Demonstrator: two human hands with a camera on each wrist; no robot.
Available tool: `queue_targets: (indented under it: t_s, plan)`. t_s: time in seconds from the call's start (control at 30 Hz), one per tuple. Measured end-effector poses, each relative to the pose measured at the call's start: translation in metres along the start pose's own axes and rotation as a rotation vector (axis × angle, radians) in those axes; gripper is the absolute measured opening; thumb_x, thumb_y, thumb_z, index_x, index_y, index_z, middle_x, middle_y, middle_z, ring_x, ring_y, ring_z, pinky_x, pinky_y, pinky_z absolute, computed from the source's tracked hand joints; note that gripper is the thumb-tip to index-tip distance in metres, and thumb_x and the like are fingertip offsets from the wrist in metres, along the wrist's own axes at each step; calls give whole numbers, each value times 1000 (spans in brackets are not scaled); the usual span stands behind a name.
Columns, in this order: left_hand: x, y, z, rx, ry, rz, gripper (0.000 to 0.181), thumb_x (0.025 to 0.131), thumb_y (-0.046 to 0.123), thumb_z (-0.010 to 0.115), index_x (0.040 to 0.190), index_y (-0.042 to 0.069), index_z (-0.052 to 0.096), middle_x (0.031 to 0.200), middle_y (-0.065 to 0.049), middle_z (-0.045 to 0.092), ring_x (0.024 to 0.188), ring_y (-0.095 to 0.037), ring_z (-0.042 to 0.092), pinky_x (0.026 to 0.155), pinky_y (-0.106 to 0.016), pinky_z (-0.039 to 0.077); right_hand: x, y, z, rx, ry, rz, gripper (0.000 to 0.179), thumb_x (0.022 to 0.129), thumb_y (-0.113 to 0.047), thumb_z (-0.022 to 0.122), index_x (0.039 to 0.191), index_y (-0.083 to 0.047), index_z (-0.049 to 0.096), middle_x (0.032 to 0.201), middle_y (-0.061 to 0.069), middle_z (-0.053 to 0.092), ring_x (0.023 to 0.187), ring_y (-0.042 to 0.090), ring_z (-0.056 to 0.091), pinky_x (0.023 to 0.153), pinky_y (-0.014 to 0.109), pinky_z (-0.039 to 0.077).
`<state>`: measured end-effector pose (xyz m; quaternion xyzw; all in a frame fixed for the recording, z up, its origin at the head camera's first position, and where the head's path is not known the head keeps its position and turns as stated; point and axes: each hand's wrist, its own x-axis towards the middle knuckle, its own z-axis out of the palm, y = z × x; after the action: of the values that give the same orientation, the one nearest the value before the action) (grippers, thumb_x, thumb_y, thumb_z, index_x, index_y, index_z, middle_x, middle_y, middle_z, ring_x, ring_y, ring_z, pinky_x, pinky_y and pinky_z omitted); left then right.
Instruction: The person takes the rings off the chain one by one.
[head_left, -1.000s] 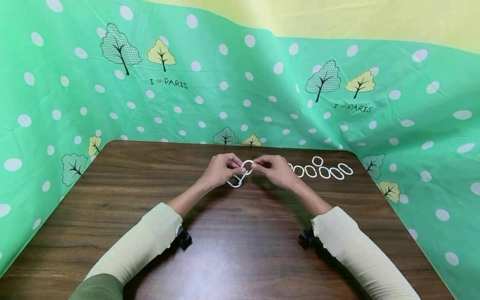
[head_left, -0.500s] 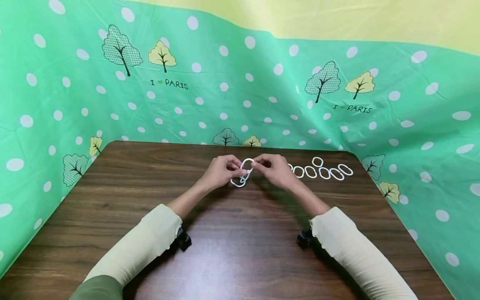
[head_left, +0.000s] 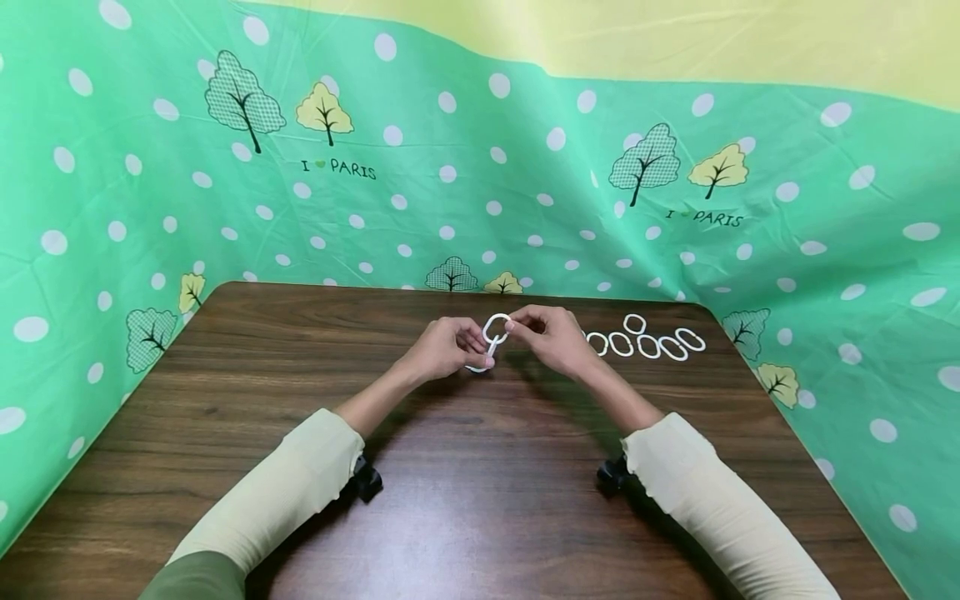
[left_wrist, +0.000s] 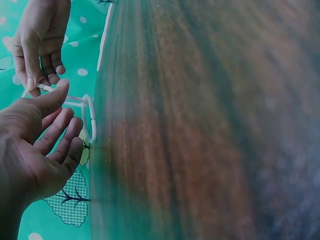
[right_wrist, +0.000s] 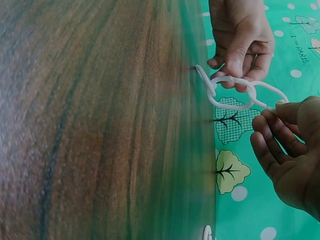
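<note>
Three white plastic chain links hang joined together between the hands, close over the table's far half. My right hand (head_left: 551,337) pinches the top link (right_wrist: 272,88) between thumb and fingertips. Through it passes the middle link (right_wrist: 234,106), which my left hand (head_left: 441,348) pinches at its edge, thumb on the near side. The end link (right_wrist: 204,80) dangles from the middle one; in the head view the left fingers partly cover it.
Several loose white links (head_left: 621,354) lie in a row on the brown wooden table (head_left: 480,500), right of my right hand, with a single link (head_left: 626,323) behind them. A green dotted cloth (head_left: 420,225) hangs behind the table.
My left hand has slid slightly down, its grip passing from near the top link to the middle link. The top link now stands more in the open; the end link has shifted a little right.
</note>
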<state>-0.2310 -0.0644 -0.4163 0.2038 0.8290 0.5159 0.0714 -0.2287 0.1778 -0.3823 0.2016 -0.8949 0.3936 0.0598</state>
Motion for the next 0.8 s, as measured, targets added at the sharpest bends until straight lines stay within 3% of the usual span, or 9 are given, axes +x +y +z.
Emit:
queue_targets:
  t_s: [0.33, 0.67, 0.8]
  plan:
    - [0, 2, 1, 22, -22, -16, 19, 91, 7, 94, 101, 3, 78, 98, -11, 81, 86, -15, 75, 65, -26, 60, -1, -2, -1, 6, 7, 4, 19, 108, -23, 79, 115, -7, 85, 95, 17, 80, 78, 16, 60, 69, 24, 46]
    - [0, 1, 2, 55, -22, 11, 9, 98, 12, 90, 96, 5, 83, 88, -2, 83, 75, -7, 67, 62, -22, 52, -1, -5, -3, 38, 7, 10, 20, 109, -21, 78, 116, -3, 85, 98, 20, 82, 80, 19, 63, 68, 23, 45]
    - [0, 1, 2, 79, -15, 21, 11, 101, 16, 87, 99, 6, 84, 89, -4, 82, 77, -13, 69, 65, -23, 53, -2, -5, -4, 31, 15, 12, 21, 109, -21, 78, 116, -2, 84, 98, 20, 82, 80, 20, 62, 68, 23, 45]
